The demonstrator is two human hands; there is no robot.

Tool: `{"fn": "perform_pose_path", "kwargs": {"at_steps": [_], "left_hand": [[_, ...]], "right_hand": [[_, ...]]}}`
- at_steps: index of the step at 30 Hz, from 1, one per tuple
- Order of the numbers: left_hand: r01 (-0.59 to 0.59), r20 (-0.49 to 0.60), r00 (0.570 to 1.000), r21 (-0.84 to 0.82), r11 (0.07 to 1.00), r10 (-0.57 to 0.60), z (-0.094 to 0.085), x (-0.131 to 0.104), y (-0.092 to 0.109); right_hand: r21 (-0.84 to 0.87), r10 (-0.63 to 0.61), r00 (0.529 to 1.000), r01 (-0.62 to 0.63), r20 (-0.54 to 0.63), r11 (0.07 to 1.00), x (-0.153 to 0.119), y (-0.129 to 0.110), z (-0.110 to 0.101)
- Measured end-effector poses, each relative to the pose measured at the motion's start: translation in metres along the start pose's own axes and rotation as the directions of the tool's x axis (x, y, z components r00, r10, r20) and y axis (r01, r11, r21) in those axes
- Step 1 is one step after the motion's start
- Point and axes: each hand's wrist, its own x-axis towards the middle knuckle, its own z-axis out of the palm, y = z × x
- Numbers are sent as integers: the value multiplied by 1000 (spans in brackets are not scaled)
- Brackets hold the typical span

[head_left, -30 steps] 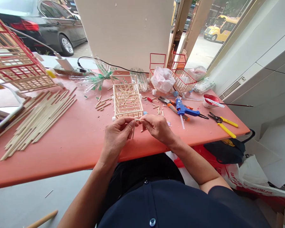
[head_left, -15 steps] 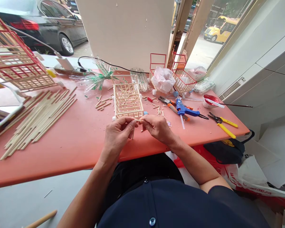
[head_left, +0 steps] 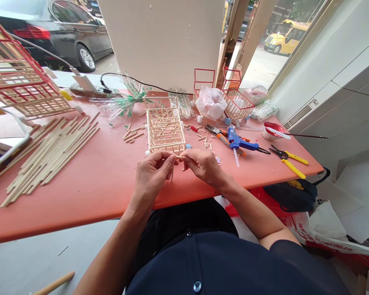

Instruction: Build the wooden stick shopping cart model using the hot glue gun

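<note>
Just above the near part of the table, my left hand pinches a thin wooden stick that points down from its fingers. My right hand is closed, its fingertips meeting the left ones at a short wooden piece between them. Fingers hide most of how the two pieces join. Directly beyond both hands stands a small cart-like frame built of pale wooden sticks, with bottle caps at its lower corners. Cut stick pieces lie beside it.
Long wooden sticks are spread at left, near a red-edged stick frame. To the right lie a blue glue gun, yellow-handled pliers and a red paint cup. Two red-trimmed carts stand behind.
</note>
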Motion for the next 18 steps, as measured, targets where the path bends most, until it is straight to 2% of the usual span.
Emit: {"fn": "perform_pose_path", "kwargs": {"at_steps": [9,18], "left_hand": [[-37,5,999,105,994,36,-2,0,2],[31,2,1000,-63,998,-31,2,0,5]], "right_hand": [[-31,-4,1000,5,20,1000,0,0,0],[-10,-28,1000,28,-12,1000,1,-2,-2]]}}
